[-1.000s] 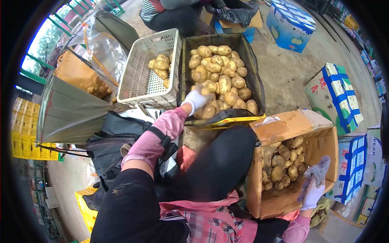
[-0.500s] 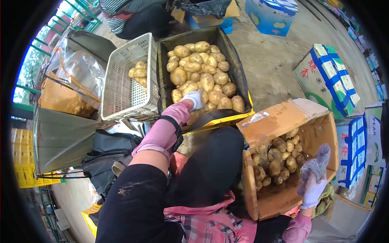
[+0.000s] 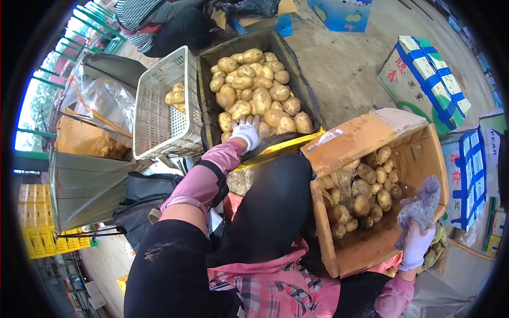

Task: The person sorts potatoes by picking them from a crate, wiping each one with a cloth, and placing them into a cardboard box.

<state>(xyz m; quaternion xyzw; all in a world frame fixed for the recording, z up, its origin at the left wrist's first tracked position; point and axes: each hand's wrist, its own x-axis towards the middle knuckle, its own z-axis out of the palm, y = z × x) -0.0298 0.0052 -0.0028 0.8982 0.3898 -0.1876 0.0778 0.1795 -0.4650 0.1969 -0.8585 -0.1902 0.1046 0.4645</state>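
Fingers of the left hand [image 3: 246, 132] have fanned out since half a second ago, and the head view has tipped, leaving a blue box [image 3: 342, 15] cut off at the top. Seen from the head, the white-gloved left hand is open, palm down on potatoes [image 3: 260, 100] at the near side of a black-lined crate [image 3: 290, 147]; its underside is hidden, so what lies beneath cannot be made out. Across the frame, the gloved right hand [image 3: 418, 246] grips a grey cloth [image 3: 422, 205] by the right edge of a carton [image 3: 366, 133], the cloth covering part of its fingers. More potatoes lie in the carton, some disappearing beneath its flap. A few others sit in a white basket [image 3: 144, 117] left of the crate, partly hidden by its wall. Beyond, another person [image 3: 183, 34] is cropped, head out of frame.
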